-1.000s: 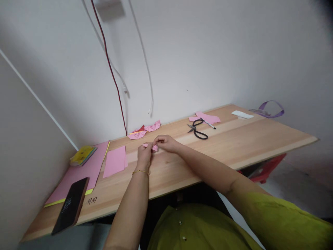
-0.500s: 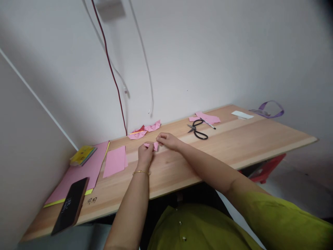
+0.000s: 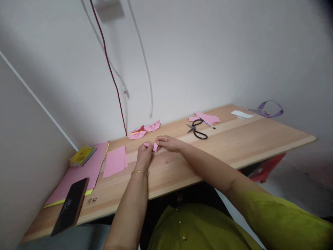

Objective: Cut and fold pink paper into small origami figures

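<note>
A small folded piece of pink paper is between my hands, just over the wooden table. My left hand pinches its left part between thumb and fingers. At its upper right edge, my right hand has thumb and fingertips closed on the paper. The fingers cover part of the piece, so its exact folds are hard to make out. Beyond my hands, several folded pink paper pieces lie by the wall, with a red one among them.
Left of my hands lie flat pink sheets, a large pink sheet, a yellow packet and a phone. To the right are black-handled scissors, a pen, pink scraps and a white strip.
My right hand has moved slightly down and left, from just beside the paper onto its edge. The paper's right part looks turned differently. My left hand keeps its pinch.
</note>
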`<state>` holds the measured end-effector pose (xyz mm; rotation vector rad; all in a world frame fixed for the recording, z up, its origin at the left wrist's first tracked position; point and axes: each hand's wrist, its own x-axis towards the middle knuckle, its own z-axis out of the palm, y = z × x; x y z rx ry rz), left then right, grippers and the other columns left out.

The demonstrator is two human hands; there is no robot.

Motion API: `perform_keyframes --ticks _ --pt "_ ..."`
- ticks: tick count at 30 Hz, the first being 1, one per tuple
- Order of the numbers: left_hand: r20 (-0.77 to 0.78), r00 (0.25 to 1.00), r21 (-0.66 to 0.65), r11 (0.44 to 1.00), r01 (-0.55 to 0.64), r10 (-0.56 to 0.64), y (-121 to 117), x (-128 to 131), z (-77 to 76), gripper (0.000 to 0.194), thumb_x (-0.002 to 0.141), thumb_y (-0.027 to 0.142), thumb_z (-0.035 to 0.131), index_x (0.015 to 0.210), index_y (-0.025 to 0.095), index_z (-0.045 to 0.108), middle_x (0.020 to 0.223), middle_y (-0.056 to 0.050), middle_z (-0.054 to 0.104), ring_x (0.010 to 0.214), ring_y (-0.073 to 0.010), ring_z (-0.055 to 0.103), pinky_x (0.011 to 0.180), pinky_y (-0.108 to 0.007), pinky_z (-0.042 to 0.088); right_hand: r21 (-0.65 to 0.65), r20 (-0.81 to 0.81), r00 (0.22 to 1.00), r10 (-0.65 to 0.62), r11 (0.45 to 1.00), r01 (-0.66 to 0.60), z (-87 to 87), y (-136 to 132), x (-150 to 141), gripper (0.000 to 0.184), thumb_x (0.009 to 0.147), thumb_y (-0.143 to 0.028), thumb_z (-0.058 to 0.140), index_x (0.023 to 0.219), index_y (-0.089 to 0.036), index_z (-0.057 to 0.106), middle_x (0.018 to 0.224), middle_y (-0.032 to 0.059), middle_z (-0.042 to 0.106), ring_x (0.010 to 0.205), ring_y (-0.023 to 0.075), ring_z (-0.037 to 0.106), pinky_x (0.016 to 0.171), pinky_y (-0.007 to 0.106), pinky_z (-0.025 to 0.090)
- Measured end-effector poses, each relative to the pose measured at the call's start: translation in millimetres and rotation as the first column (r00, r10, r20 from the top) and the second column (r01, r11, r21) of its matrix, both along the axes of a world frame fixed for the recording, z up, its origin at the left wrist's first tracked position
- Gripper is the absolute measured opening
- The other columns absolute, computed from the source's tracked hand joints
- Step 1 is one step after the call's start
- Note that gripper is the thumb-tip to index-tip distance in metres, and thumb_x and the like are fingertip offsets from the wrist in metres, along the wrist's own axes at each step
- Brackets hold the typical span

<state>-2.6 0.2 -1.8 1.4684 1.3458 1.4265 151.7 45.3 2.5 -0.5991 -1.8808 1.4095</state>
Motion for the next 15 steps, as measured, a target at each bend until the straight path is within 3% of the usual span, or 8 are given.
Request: perform_keyframes --ticks 5,15 --pt "0.046 0.999 -0.015 1.000 -0.017 0.018 2.9 0.1 -3.8 0.018 0.071 0.029 0.057 0.060 0.015 0.058 0.059 0.001 0.055 0.056 -0.0108 0.047 0.056 -0.022 0.036 0.037 0.029 0.999 -0.037 0.999 0.036 -1.2 3.7 0.8 0.021 0.085 -0.033 0.048 0.080 -0.014 0.055 0.071 0.0008 0.061 0.066 0.0103 0.054 0.067 0.023 0.043" --pt "-0.014 0.999 -0.031 0.999 -0.043 0.043 3.1 -2.8 -7.1 0.014 0.067 0.027 0.062 0.059 0.016 0.061 0.057 0.000 0.057 0.056 -0.0122 0.049 0.055 -0.023 0.035 0.250 0.112 0.973 -0.201 0.953 0.168 -5.9 2.3 -3.2 0.008 0.074 -0.021 0.055 0.071 -0.015 0.056 0.066 -0.0026 0.054 0.062 0.0100 0.044 0.059 0.022 0.033"
